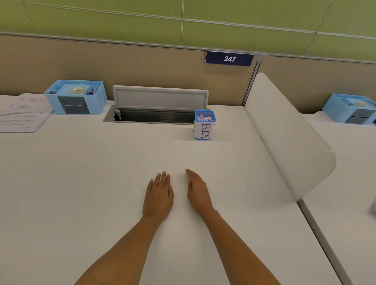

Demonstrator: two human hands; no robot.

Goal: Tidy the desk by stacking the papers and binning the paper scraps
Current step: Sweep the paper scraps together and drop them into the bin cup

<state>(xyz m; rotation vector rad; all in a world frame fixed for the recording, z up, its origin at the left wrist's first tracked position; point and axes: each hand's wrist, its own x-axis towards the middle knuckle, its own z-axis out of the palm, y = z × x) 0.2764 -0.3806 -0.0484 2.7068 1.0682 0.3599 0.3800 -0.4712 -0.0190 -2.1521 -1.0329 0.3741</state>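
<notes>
One bin (204, 125) at the back of the counter (98, 177) holds white scraps (204, 117). One stack of papers (20, 114) lies far left, beside an organizer (75, 97) with tape (78, 90). Our left hand (158, 196) and right hand (198, 193) rest side by side, fingers straight, holding nothing.

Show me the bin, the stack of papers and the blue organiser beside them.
bin (203, 130), head view, on its white label.
stack of papers (20, 114), head view, on the top sheet.
blue organiser (74, 104), head view, on its dark drawers.
</notes>
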